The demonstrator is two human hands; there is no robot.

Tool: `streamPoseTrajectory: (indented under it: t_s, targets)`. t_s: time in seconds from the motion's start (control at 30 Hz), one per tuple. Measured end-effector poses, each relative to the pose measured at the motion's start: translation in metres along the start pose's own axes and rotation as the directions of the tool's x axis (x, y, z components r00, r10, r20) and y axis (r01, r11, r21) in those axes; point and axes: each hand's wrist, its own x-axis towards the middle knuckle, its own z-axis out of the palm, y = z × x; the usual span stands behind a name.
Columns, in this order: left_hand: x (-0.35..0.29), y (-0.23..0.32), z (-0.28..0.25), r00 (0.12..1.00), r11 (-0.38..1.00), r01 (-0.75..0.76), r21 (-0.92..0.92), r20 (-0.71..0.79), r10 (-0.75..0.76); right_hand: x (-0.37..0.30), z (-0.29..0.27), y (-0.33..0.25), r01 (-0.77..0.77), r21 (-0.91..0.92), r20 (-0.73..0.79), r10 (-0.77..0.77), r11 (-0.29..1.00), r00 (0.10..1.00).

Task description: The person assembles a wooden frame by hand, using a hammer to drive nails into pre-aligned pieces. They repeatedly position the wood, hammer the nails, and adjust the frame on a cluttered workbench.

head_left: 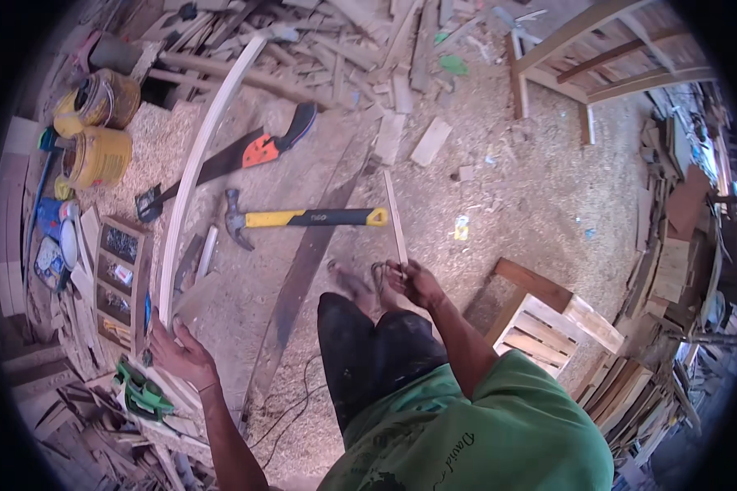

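My right hand (415, 284) is closed around the lower end of a short, thin wood strip (394, 214), which points up and away from me. On the left, my left hand (182, 352) has its fingers apart at the near end of a long pale wood batten (190, 176); whether it touches the batten I cannot tell. A claw hammer (303, 218) with a yellow and black handle lies on the wooden workbench (303, 168). Beyond it rests a handsaw (229, 159) with an orange and black handle. A small metal-coloured bar (207, 252) lies near the batten.
Left of the bench stand a compartmented wooden box (121, 274) of nails, yellow buckets (98, 155) and a green tool (142, 391). A slatted wooden piece (540, 327) sits on the right, a wooden frame (606, 61) at the far right. Offcuts (344, 49) and sawdust cover the floor.
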Motion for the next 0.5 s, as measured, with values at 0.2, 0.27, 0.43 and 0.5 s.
streamPoseTrajectory:
  t_s: [0.2,0.27,0.43,0.5]
  targets:
    - [0.013,-0.004,-0.006,1.0,0.999,0.0,0.045,0.018,-0.001,-0.137,0.065,-0.043,-0.037,-0.079,0.171,0.051,0.996,0.984]
    - [0.014,-0.013,0.006,0.999,1.0,-0.016,-0.011,-0.03,0.015,-0.145,0.068,-0.044,-0.056,-0.12,0.181,0.077,0.991,0.98]
    - [0.023,-0.016,0.01,0.999,0.999,-0.034,-0.033,-0.038,0.032,-0.112,0.109,-0.07,0.041,0.156,0.143,-0.064,0.987,0.988]
    - [0.026,-0.023,0.006,1.0,0.998,-0.023,-0.053,-0.022,0.022,-0.12,0.138,-0.072,0.043,0.173,0.201,-0.078,0.984,0.977]
